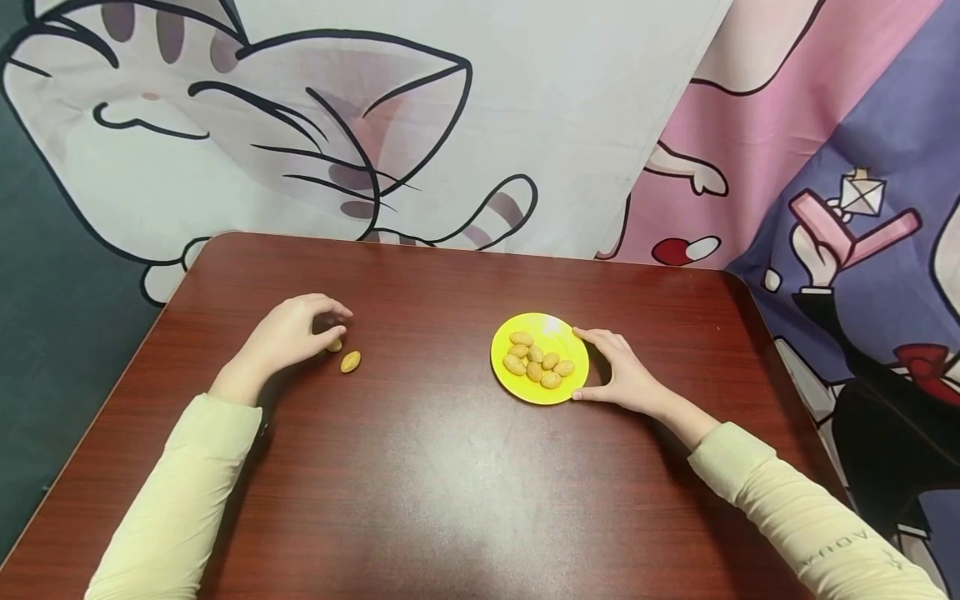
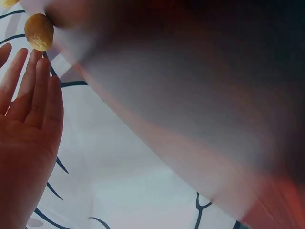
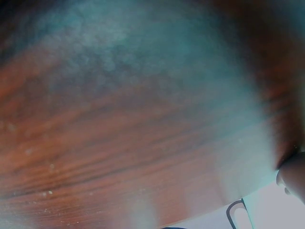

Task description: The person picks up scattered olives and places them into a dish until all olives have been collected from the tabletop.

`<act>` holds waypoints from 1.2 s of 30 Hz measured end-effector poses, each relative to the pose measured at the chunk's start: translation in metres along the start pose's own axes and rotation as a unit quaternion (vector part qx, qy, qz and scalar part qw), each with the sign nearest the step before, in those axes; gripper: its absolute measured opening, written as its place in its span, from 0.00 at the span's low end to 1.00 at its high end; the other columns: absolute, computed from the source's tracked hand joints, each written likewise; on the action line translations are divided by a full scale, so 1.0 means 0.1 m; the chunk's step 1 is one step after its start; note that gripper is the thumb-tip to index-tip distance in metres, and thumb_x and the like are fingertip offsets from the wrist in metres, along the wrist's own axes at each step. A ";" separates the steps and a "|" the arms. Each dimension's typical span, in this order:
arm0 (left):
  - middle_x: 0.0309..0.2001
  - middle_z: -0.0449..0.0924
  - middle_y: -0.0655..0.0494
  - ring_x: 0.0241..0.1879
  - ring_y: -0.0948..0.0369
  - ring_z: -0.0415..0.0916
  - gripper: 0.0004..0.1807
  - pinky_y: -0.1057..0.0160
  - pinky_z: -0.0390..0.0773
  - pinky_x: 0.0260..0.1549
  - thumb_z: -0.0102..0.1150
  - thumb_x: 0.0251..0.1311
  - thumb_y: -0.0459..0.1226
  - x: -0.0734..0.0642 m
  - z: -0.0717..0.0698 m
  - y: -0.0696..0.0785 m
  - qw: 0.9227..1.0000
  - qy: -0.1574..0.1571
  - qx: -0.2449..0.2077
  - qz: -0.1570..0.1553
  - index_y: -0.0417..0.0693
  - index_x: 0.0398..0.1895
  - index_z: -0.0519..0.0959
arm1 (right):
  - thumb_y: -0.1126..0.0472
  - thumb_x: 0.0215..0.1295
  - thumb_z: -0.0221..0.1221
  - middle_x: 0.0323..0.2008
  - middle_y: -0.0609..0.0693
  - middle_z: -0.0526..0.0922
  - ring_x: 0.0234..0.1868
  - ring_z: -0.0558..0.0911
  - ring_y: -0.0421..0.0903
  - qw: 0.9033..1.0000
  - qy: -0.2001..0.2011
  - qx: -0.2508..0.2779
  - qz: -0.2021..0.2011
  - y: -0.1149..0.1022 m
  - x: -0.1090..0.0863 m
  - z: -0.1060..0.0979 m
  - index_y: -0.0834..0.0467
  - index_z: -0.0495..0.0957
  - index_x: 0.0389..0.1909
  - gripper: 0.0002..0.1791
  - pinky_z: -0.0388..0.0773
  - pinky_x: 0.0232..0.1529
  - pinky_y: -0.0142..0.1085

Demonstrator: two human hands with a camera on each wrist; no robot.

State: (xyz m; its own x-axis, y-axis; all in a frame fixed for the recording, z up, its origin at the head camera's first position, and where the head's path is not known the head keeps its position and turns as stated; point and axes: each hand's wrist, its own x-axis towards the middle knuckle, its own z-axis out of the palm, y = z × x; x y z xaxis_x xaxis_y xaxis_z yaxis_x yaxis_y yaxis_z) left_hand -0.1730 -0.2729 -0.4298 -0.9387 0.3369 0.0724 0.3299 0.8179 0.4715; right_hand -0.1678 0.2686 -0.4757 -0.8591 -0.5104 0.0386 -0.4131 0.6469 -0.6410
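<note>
On the left side of the table, my left hand (image 1: pixel 288 335) reaches over two small yellow-brown, date-like oval fruits. One oval fruit (image 1: pixel 350 362) lies just past the thumb. The other, partly hidden in the head view, is right at the thumb tip; an oval fruit (image 2: pixel 39 32) shows close to the extended fingers (image 2: pixel 42 90) in the left wrist view. A round yellow plate (image 1: pixel 504 385) bears several of the same fruits (image 1: pixel 535 354). Its right rim is held by my right hand (image 1: pixel 626 375), thumb and fingers spread along the edge.
The glossy red-brown wooden table (image 1: pixel 450 475) has rounded far corners. Behind its far edge hangs a white cloth (image 1: pixel 585 125) with a cartoon cat, beside a pink and purple printed cloth (image 1: pixel 802 108). Dark floor (image 1: pixel 67 358) shows at the left.
</note>
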 end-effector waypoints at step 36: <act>0.43 0.88 0.48 0.42 0.52 0.84 0.11 0.47 0.83 0.47 0.72 0.60 0.30 -0.18 0.00 -0.16 0.999 -0.024 0.027 0.032 0.42 0.46 0.88 | 0.56 0.46 0.84 0.72 0.63 0.70 0.73 0.65 0.63 1.000 0.002 0.001 -0.003 0.00 0.00 0.00 0.60 0.64 0.79 0.59 0.60 0.72 0.62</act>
State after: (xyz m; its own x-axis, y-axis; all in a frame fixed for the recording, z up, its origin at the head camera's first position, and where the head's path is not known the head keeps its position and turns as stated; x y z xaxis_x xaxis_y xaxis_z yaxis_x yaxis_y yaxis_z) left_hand -0.1615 -0.2923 -0.4386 -0.9101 0.4102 0.0578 0.3951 0.8176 0.4189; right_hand -0.1682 0.2684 -0.4753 -0.8578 -0.5119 0.0464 -0.4179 0.6421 -0.6427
